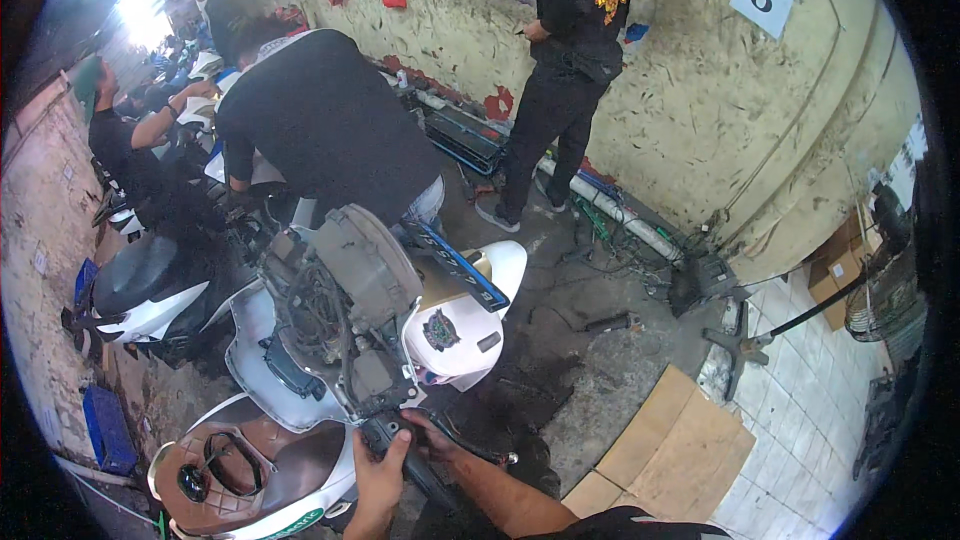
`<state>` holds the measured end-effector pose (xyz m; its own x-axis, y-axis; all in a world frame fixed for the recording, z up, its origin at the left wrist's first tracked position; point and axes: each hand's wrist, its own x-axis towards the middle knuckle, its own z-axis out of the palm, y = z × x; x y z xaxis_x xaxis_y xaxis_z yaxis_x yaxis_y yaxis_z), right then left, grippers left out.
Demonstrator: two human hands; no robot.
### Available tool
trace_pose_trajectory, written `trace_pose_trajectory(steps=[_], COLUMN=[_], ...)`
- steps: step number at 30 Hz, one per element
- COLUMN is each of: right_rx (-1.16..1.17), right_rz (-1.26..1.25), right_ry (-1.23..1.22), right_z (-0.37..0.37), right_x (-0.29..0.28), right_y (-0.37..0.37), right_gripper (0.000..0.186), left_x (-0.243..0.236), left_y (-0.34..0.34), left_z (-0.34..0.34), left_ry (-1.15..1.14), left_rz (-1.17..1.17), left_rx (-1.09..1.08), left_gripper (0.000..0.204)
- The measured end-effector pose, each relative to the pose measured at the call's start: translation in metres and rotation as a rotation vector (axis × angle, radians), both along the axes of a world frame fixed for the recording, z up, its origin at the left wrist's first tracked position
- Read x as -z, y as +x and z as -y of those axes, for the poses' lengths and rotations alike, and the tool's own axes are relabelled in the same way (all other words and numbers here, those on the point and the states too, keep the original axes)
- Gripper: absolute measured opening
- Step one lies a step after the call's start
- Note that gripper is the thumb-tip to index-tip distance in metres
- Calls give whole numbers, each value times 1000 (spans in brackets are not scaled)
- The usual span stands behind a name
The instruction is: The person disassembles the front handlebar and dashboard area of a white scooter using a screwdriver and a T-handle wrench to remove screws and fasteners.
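Black bar: my left hand clasps it; my right hand, beside it, I can't judge. Near scooter looks opened, wiring not yet covered.

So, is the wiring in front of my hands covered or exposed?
Exposed, at least from above: tangled dark wiring shows beside the grey housing, with no panel over it.

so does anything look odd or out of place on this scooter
The white scooter looks stripped at its front, with dusty grey-brown internals and dark wiring exposed where covers would normally sit. Also, a black loop-shaped part lies on the brown textured seat, an unusual spot.
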<state>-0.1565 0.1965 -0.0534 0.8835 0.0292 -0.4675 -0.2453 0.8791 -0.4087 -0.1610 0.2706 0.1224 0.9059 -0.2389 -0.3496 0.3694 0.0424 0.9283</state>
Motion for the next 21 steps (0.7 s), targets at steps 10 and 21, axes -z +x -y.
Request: trace_pose_trajectory(steps=[10,21], right_rx=[18,67], right_rz=[-11,-65], right_ry=[-103,-186], right_z=[11,27], right_x=[-43,-108], right_y=[-6,-12], right_gripper=[26,23], left_x=[-7,-2], left_y=[2,4], left_z=[-4,-12], left_ry=[54,34], left_rz=[2,0], left_rx=[29,12], left_gripper=[42,45])
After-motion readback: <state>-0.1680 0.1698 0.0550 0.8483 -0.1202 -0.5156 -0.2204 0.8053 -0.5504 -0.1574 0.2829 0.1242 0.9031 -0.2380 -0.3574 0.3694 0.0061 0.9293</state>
